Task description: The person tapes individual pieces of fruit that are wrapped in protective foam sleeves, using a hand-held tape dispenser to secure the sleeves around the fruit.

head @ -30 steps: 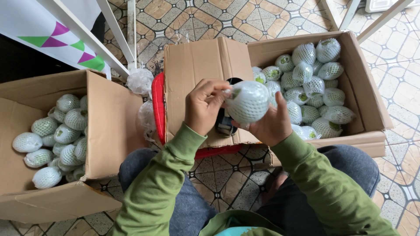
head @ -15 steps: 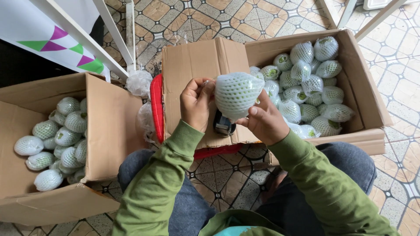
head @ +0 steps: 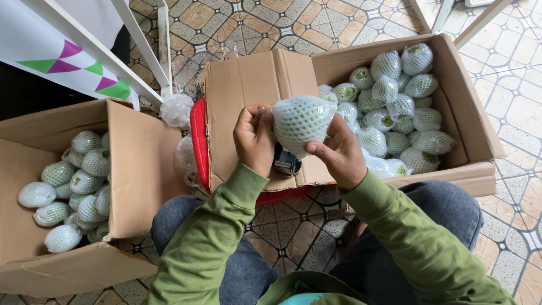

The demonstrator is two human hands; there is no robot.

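Foam-netted fruit (head: 302, 121) sits pinched between left hand (head: 255, 138) and right hand (head: 339, 151) (both boxes (head: 141, 164) (head: 468, 101) already hold many wrapped ones).

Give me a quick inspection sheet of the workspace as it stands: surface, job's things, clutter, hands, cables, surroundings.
Surface: patterned tile floor; no table in view.
Job's things: one fruit in white foam netting, held up between both hands above a cardboard flap.
Boxes: right cardboard box holds many netted fruits; left cardboard box holds a smaller heap.
Clutter: crumpled clear plastic bag between the boxes; red tray edge under the flap; small dark object below the fruit, kind unclear.
Hands: left hand pinches the net's edge; right hand cradles the fruit from below.
Cables: nothing seen.
Surroundings: white frame legs and a white panel with coloured triangles at upper left.
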